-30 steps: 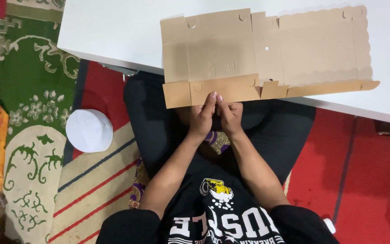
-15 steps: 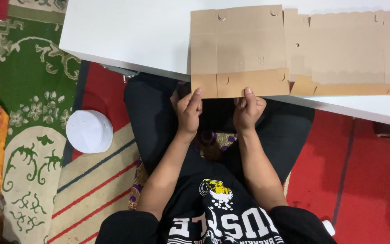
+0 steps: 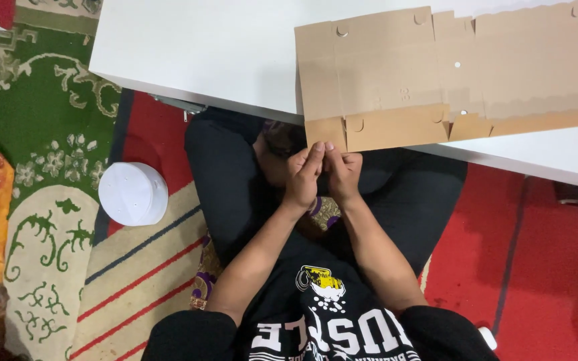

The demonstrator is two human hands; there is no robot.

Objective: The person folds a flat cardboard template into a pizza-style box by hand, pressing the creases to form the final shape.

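A flat, unfolded brown cardboard box blank lies across the near part of the white bench, its long lower flaps hanging past the bench edge and its far right end running out of view. The small flap at its lower left corner sits just above the person's fingertips, which meet its bottom edge. The left hand and the right hand are pressed close together below that flap, fingers curled and pointing up toward the card; both pinch at the flap's lower edge, though how firmly each grips cannot be told. Small round punched tabs and a few holes dot the blank. Under the hands are the person's crossed legs in dark trousers. To the left on the patterned green and red carpet rests a white round cap, well apart from the hands
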